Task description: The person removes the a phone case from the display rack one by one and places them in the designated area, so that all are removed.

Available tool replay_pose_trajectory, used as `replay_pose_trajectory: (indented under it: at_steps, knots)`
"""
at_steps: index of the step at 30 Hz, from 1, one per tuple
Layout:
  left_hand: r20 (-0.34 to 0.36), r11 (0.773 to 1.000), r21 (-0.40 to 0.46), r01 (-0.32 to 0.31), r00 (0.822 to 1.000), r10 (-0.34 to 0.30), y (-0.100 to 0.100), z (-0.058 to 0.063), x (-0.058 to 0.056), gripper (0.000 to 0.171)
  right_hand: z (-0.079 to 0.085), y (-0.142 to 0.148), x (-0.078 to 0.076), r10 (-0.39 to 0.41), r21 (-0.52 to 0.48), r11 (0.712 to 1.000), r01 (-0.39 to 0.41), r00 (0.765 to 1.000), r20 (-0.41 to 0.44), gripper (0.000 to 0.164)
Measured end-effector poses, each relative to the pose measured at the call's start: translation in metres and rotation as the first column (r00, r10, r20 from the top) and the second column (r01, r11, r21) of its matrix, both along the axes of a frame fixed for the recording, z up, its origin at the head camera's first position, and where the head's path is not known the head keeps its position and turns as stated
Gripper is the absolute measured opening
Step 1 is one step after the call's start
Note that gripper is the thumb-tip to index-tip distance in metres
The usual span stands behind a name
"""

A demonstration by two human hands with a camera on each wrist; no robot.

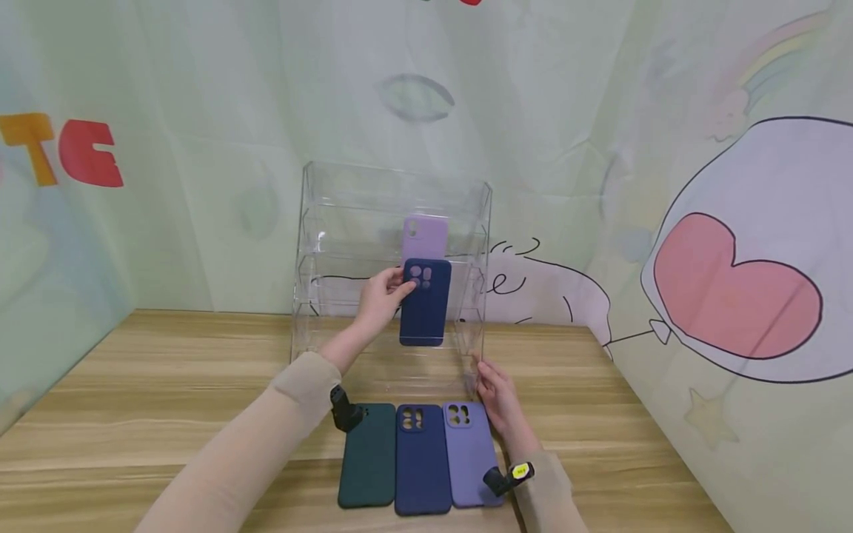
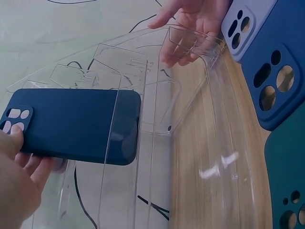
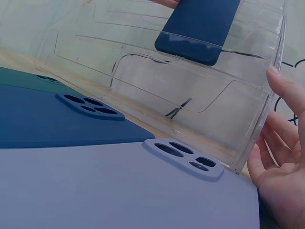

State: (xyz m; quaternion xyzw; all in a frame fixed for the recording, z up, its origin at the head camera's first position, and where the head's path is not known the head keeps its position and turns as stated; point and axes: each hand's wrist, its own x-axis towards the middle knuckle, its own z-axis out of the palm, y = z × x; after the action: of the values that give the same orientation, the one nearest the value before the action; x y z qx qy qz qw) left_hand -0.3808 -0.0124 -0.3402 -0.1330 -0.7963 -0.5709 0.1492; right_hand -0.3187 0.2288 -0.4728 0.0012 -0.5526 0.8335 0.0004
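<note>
My left hand (image 1: pixel 383 300) pinches a navy phone case (image 1: pixel 425 307) near its camera cutouts, thumb on the front and fingers along the left edge. The case stands upright at a clear acrylic tiered display stand (image 1: pixel 393 178), its lower end behind a transparent front lip. Just above and behind it, a pink-lilac phone case (image 1: pixel 426 235) stands on a higher tier. Low at the stand's right side, my right hand (image 1: pixel 500 396) touches the side panel with its fingertips, thumb spread apart from the fingers (image 3: pixel 274 145).
Before the stand, a dark green phone case (image 1: pixel 368 463), another navy case (image 1: pixel 423 474) and a purple case (image 1: pixel 472 466) lie side by side on the wooden table (image 1: pixel 200 414). A printed curtain (image 1: pixel 200 148) hangs close behind the stand and continues along the right.
</note>
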Motion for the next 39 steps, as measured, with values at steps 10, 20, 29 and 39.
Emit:
replay_pose_trajectory:
  at_steps: [10,20,29,39]
  knots:
    - [-0.003,1.000,0.012,-0.028,1.000,0.029,0.000,0.000,0.001,0.041,0.001,-0.001,0.000,-0.005,0.002,1.000,0.005,1.000,0.006,0.045]
    - [0.013,0.996,0.085,-0.027,1.000,0.026,0.000,0.000,0.005,0.034,0.000,0.000,0.001,0.000,0.035,0.999,0.000,1.000,0.006,0.049]
    - [-0.023,0.992,0.115,-0.043,0.999,0.046,-0.003,0.000,0.011,0.031,-0.001,0.000,-0.001,0.002,0.043,0.999,-0.002,1.000,0.009,0.049]
    - [-0.045,0.977,0.202,-0.062,0.996,0.073,-0.007,0.006,0.019,0.029,-0.002,0.001,0.001,0.009,-0.011,1.000,-0.009,1.000,-0.017,0.027]
